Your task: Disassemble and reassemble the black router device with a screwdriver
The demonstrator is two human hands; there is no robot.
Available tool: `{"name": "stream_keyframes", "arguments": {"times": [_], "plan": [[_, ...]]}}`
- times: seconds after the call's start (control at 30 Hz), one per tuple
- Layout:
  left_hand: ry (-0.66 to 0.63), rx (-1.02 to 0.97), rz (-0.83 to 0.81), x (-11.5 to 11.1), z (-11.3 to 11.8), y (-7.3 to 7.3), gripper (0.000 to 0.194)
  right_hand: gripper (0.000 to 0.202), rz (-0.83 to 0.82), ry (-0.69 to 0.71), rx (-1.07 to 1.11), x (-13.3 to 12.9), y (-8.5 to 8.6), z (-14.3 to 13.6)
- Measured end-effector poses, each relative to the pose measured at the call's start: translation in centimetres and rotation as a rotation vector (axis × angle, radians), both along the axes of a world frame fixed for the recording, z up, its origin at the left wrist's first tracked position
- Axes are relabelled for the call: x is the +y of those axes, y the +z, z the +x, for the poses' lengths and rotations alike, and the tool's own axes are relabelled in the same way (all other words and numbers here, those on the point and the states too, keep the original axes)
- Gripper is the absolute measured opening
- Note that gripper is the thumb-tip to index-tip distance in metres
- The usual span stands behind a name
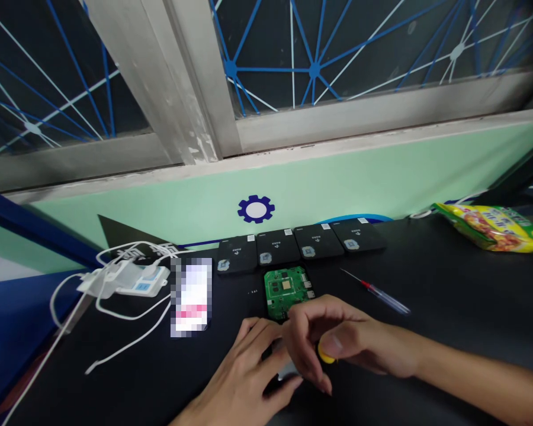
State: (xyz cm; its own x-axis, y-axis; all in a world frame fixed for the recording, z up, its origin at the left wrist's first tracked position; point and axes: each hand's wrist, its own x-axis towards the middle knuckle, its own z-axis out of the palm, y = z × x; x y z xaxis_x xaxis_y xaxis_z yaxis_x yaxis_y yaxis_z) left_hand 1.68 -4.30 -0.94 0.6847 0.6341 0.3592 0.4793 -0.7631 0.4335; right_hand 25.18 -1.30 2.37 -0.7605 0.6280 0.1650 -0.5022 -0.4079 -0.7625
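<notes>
My left hand (257, 370) is in the lower middle, fingers curled, with a small grey piece (288, 371) between its thumb and forefinger. Most of that piece is hidden by both hands. Just right of it, my right hand (344, 340) is closed on a small round yellow object (326, 350), pinched under the thumb; its kind does not show. Beyond my fingertips lies a green circuit board (288, 286) in a dark tray, its near edge covered by my right hand. To the right lies a screwdriver (384, 297) with a clear handle and red collar.
Several flat black boxes (278, 248) line the wall behind the board. At left are a lit phone (190, 296), blurred out, and a white power strip (142, 280) with loose white cables (127, 318). A yellow-green snack bag (493, 228) lies at far right.
</notes>
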Motion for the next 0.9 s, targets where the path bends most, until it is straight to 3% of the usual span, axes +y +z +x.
{"name": "stream_keyframes", "arguments": {"times": [0.2,0.37,0.53,0.7,0.77,0.9], "plan": [[-0.018,0.039,-0.017,0.0,-0.2,-0.3,0.026,0.043,0.105,-0.048,-0.003,-0.2,0.5,-0.4],[-0.014,0.049,-0.012,0.0,-0.3,-0.2,0.03,0.055,0.136,-0.064,-0.009,-0.3,1.1,-0.4],[-0.018,-0.012,-0.001,0.1,-0.1,0.0,0.019,0.051,0.033,0.03,-0.036,-0.7,0.5,-0.3],[-0.017,0.003,0.008,0.1,-0.1,0.0,0.012,0.061,0.066,0.029,-0.061,-0.7,0.4,-0.2],[-0.018,0.005,0.016,0.1,-0.1,0.1,0.014,0.058,0.079,0.017,-0.058,-0.5,0.5,-0.1],[-0.012,-0.01,0.029,0.0,0.1,0.4,0.018,0.026,-0.014,0.07,0.005,-0.3,0.4,-0.1]]}}
